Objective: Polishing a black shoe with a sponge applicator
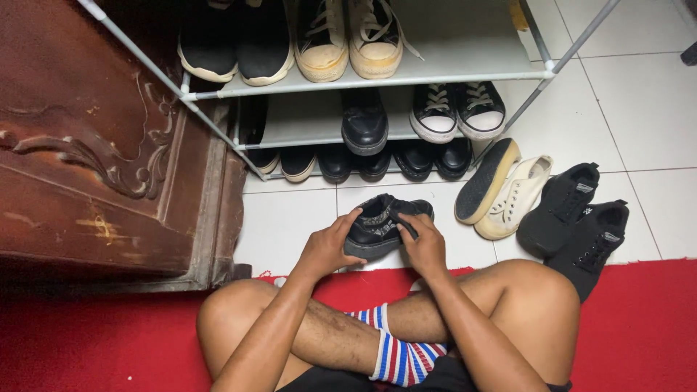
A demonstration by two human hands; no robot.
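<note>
A black low shoe rests just above the white tiled floor, in front of my crossed legs. My left hand grips its heel end from the left side. My right hand holds its right side, with the fingers reaching into the opening. Both hands are shut on the same shoe. A striped red, white and blue sock shows on my foot below.
A metal-framed shoe rack holds cream sneakers, black shoes and black-and-white sneakers. A cream pair and a black pair lie on the tiles to the right. A carved wooden cabinet stands left. Red carpet lies under me.
</note>
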